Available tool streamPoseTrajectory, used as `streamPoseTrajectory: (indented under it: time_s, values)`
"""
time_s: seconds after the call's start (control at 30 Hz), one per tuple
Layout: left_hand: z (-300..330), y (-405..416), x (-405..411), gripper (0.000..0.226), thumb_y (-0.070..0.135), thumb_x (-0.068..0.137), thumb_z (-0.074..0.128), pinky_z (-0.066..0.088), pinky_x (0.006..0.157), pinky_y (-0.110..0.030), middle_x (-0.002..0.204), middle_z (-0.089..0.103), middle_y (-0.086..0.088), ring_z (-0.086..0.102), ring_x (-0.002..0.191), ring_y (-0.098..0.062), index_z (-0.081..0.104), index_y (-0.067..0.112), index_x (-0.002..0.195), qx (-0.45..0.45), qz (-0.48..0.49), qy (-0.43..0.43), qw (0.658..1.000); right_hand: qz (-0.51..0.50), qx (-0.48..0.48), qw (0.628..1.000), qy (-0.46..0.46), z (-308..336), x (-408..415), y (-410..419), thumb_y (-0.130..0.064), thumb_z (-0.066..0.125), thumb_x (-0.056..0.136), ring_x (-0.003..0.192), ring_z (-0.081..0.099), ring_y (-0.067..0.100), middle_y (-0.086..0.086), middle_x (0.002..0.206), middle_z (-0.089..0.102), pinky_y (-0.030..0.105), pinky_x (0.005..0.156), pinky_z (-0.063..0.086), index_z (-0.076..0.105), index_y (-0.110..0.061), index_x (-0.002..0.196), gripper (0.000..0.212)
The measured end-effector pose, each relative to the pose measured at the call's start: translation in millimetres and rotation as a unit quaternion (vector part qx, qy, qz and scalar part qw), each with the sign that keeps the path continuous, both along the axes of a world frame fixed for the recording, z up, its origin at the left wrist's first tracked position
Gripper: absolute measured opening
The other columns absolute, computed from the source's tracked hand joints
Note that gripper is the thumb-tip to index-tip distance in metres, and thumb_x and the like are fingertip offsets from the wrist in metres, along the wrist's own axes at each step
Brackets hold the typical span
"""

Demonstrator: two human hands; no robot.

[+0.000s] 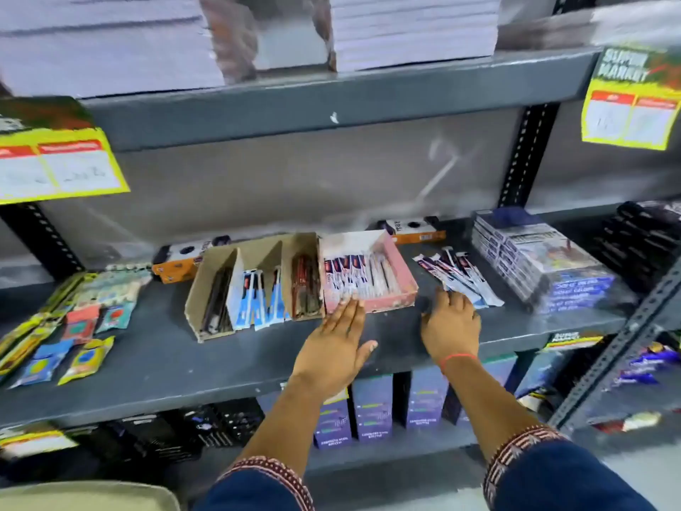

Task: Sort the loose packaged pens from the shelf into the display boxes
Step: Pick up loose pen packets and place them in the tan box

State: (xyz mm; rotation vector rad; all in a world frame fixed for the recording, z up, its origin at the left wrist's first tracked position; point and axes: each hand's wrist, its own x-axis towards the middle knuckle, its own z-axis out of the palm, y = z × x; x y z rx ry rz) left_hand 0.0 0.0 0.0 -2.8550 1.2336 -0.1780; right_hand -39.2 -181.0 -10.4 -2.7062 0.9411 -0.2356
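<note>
Head view: two display boxes (302, 278), perhaps six loose pens (458, 278).

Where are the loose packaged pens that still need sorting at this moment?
In the head view, the loose packaged pens lie fanned on the grey shelf, right of the pink display box and left of the stacked packs, under the right hand fingertips.

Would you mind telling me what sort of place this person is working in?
Most likely a supermarket stationery aisle: grey metal shelving, yellow price tags hanging from its edges, and cardboard display boxes of packaged pens.
</note>
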Motion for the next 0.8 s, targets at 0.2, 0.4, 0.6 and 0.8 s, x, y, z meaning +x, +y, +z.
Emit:
streamPoseTrajectory:
  time_s: [0.2,0.4,0.6,0.8]
  values:
    - [-18,-36,18,0.06,0.043,0.1,0.019,-0.002,0.111,-0.026,0.156,0.002,-0.006,0.0,0.141,-0.017,0.003,0.01,0.147,0.05,-0.02,0.082,0.995,-0.11,0.137,0.984,-0.004,-3,26,-50,-0.018,0.054,0.088,0.127,0.041,0.041,0.025,0.135,0.043,0.046,0.103,0.036,0.043,0.001,0.127,0.044]
    - [-39,-31,29,0.058,0.043,0.1,0.018,-0.008,0.11,-0.024,0.156,0.004,-0.003,0.0,0.141,-0.015,0.005,0.013,0.148,0.033,-0.027,0.07,0.997,-0.142,0.261,0.954,-0.034,2,47,-67,0.001,0.05,0.085,0.123,0.049,0.043,0.03,0.131,0.052,0.044,0.099,0.043,0.039,0.007,0.126,0.043]
    - [-42,-30,31,0.079,0.057,0.083,-0.008,-0.013,0.105,-0.02,0.156,0.007,-0.001,0.003,0.14,-0.013,0.008,0.016,0.148,-0.012,-0.041,0.064,0.997,-0.109,0.395,0.912,0.006,21,50,-71,0.003,0.054,0.082,0.058,0.052,0.03,0.02,0.067,0.053,0.031,0.054,0.044,0.057,0.005,0.068,0.015]
    - [-48,-28,35,0.076,0.057,0.084,-0.005,-0.008,0.109,-0.023,0.156,0.006,0.0,0.003,0.14,-0.012,0.007,0.017,0.148,-0.026,-0.04,0.08,0.996,-0.145,0.555,0.818,-0.031,25,41,-81,-0.007,0.066,0.08,0.054,0.047,0.017,0.01,0.064,0.055,0.018,0.044,0.039,0.058,-0.006,0.067,0.016]
